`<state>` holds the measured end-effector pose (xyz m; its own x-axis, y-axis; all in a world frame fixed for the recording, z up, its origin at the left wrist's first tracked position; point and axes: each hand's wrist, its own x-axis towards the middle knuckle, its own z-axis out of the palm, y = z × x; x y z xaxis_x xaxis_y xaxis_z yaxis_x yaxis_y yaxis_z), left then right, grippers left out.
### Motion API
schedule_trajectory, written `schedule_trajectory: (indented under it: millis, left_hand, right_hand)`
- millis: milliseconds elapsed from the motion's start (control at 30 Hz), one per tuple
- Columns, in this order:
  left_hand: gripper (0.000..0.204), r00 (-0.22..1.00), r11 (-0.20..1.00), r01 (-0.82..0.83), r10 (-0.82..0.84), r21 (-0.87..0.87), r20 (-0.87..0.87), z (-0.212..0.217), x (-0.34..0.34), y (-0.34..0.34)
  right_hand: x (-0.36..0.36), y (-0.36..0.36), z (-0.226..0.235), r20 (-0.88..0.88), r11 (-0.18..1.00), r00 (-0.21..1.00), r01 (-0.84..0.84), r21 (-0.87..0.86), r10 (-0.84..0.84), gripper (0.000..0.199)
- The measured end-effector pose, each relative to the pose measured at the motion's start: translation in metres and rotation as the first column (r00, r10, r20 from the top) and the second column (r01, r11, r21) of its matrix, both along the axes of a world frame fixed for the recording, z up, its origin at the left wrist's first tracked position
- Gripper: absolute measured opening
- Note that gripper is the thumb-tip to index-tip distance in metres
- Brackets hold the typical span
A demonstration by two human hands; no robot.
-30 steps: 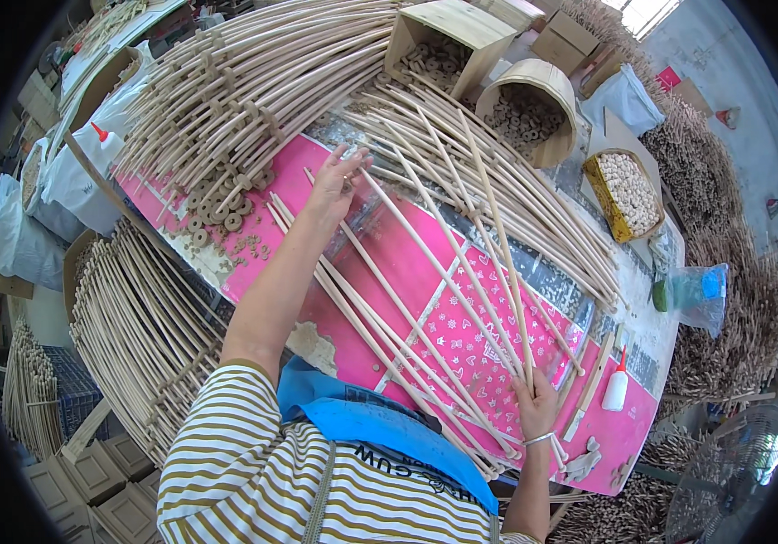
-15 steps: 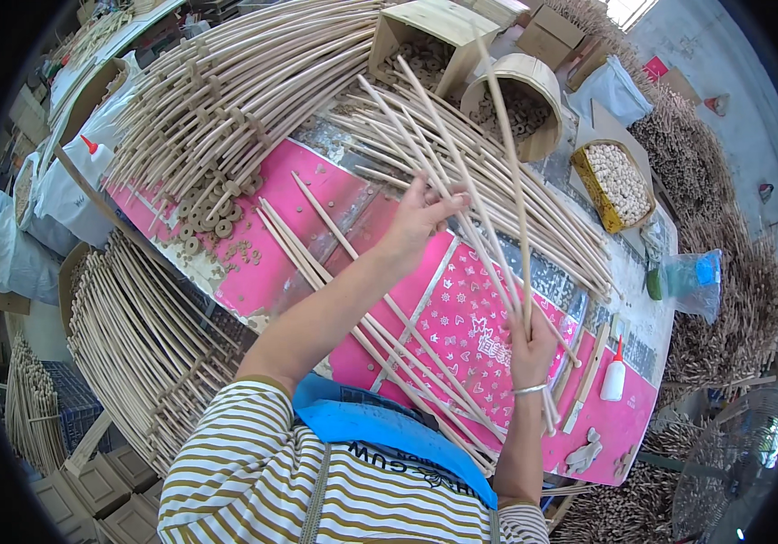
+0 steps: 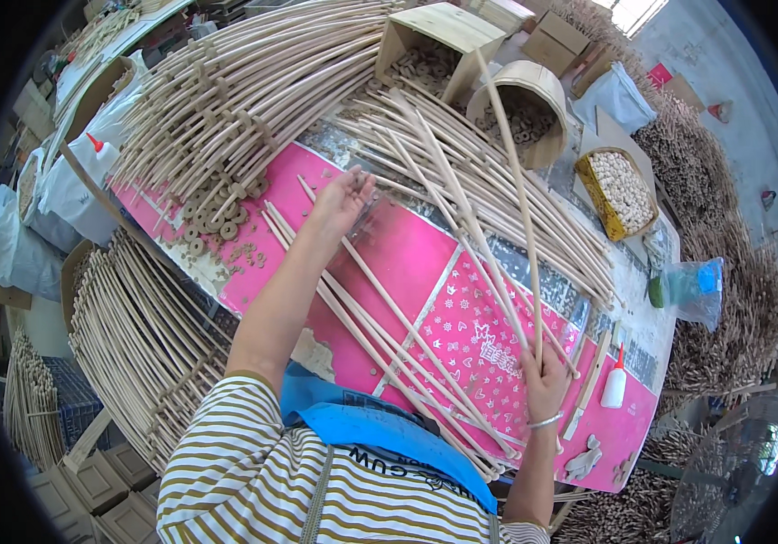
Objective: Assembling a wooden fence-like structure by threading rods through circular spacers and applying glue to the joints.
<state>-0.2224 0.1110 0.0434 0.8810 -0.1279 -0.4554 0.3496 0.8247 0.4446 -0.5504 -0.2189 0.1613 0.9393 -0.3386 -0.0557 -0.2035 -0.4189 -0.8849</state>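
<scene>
Over my partly pink-covered desk (image 3: 407,258), several long, slim, pale wooden rods (image 3: 528,238) slant from four o'clock toward twelve; my right fingers (image 3: 545,374) clasp their lower ends; at eleven my left fingers (image 3: 358,187) are half-curled; I cannot tell whether around anything.

Lettering (image 3: 499,356) on pink sheet (image 3: 461,317), shirt (image 3: 226,444)

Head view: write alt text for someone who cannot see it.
A person's right hand grips slim wooden rods above a pink-covered worktable; the left hand is farther left. Nearby are a rod pile, wooden rings and a squeeze bottle.
</scene>
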Motion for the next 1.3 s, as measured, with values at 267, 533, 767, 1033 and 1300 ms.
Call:
schedule_trajectory:
  millis: [267,533,767,1033,1300]
  left_hand:
    - [0.036,0.974,0.968,-0.042,-0.015,0.249,0.224,0.025,-0.004,0.007]
    - [0.038,0.906,0.922,-0.193,0.037,0.335,0.421,0.026,-0.015,-0.002]
    - [0.038,0.892,0.918,-0.234,0.072,0.319,0.446,0.027,-0.019,-0.001]
    - [0.103,0.943,0.981,0.046,-0.105,0.188,0.316,0.053,-0.039,-0.016]
    - [0.112,0.788,0.908,0.365,-0.419,0.206,0.450,0.080,-0.108,-0.102]
  right_hand:
    - [-0.039,0.002,-0.012,-0.057,0.996,0.998,-0.033,-0.084,0.029,0.022]
    - [-0.043,0.008,-0.020,-0.065,0.996,0.998,-0.015,-0.085,0.010,0.021]
    - [-0.049,0.005,-0.027,-0.093,0.996,0.995,-0.042,-0.077,0.035,0.024]
    - [-0.032,0.014,-0.026,-0.059,0.992,0.998,-0.016,-0.128,0.009,0.023]
    - [0.046,0.016,-0.013,0.057,0.920,0.998,0.049,-0.388,-0.030,0.022]
